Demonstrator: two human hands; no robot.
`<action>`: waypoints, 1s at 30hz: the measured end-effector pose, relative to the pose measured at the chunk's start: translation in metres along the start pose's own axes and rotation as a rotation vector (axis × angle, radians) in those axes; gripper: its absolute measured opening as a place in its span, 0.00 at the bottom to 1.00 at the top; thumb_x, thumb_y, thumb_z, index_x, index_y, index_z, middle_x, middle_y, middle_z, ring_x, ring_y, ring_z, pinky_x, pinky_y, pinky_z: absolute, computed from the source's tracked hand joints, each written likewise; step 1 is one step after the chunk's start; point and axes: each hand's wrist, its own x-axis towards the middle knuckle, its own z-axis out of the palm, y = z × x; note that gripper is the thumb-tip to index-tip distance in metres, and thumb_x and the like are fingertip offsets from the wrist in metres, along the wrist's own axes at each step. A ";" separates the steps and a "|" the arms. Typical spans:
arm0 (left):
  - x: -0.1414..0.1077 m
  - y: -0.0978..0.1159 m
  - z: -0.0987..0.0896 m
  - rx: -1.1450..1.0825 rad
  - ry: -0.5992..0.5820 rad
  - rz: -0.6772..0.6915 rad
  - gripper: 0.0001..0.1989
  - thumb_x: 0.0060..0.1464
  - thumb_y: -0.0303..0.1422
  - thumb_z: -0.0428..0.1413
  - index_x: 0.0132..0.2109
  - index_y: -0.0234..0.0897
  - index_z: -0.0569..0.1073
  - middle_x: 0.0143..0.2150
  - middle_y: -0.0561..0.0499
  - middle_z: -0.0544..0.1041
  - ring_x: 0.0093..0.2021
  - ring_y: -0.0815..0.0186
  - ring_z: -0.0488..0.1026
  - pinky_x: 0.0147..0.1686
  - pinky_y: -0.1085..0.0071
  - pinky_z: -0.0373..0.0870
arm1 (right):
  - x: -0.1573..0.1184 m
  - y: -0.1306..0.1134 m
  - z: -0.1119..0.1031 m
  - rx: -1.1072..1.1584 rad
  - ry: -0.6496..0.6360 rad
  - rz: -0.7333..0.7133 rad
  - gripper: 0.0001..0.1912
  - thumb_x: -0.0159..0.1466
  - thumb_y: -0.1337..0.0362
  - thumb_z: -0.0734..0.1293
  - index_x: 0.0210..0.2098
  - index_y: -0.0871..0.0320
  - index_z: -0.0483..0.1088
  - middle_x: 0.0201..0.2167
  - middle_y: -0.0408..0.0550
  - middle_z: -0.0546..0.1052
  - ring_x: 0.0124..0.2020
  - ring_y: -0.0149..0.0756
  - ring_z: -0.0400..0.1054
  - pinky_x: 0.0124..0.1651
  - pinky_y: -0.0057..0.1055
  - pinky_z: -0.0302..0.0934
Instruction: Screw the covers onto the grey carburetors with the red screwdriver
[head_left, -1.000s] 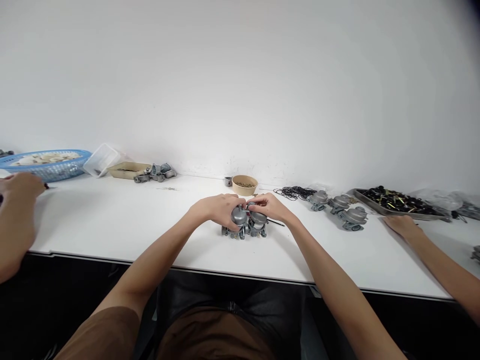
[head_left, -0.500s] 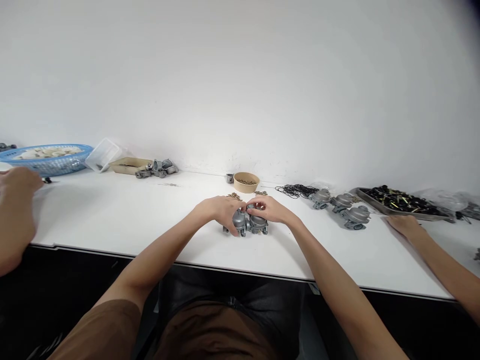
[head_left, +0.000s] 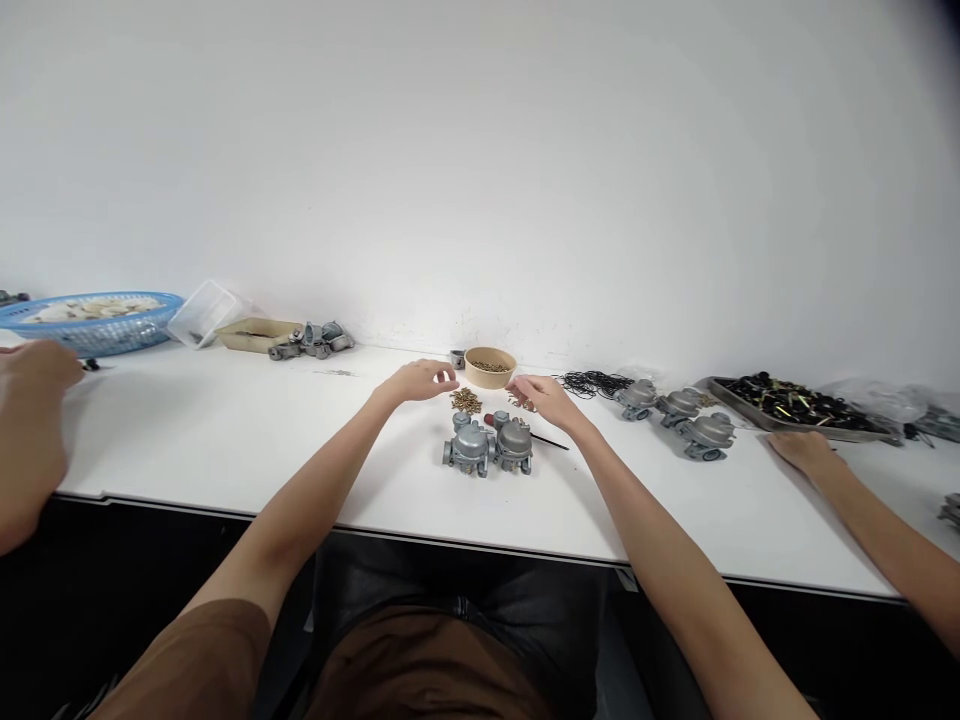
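Note:
Two grey metal carburetors, one on the left point(head_left: 470, 446) and one on the right point(head_left: 514, 444), stand side by side on the white table, apart from both hands. My left hand point(head_left: 420, 381) hovers just left of a pile of small brass screws point(head_left: 466, 401), its thumb and bent fingers apart with nothing seen between them. Over a smaller pile of screws point(head_left: 520, 402) is my right hand point(head_left: 546, 397), fingertips drawn together; whatever they hold is too small to make out. A screwdriver point(head_left: 550, 441) with a red handle lies behind the carburetors, partly hidden.
A round tub point(head_left: 490, 378) of brass parts stands at the wall. Rightward lie black rings point(head_left: 596, 383), several more carburetors point(head_left: 705, 434) and a metal tray point(head_left: 840, 432). A blue basket point(head_left: 120, 338) is far left. Other people's hands rest at both sides.
Both hands have let go of the two carburetors and moved away from me to the screw piles, the left hand shifting leftward. The carburetors and the screwdriver now show.

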 end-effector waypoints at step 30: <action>0.046 -0.017 0.087 -0.079 0.124 -0.094 0.14 0.68 0.38 0.58 0.54 0.35 0.76 0.55 0.44 0.77 0.49 0.59 0.77 0.49 0.59 0.79 | 0.069 0.050 0.060 -0.192 -0.303 -0.032 0.17 0.72 0.56 0.68 0.55 0.59 0.72 0.53 0.52 0.76 0.50 0.40 0.74 0.52 0.43 0.73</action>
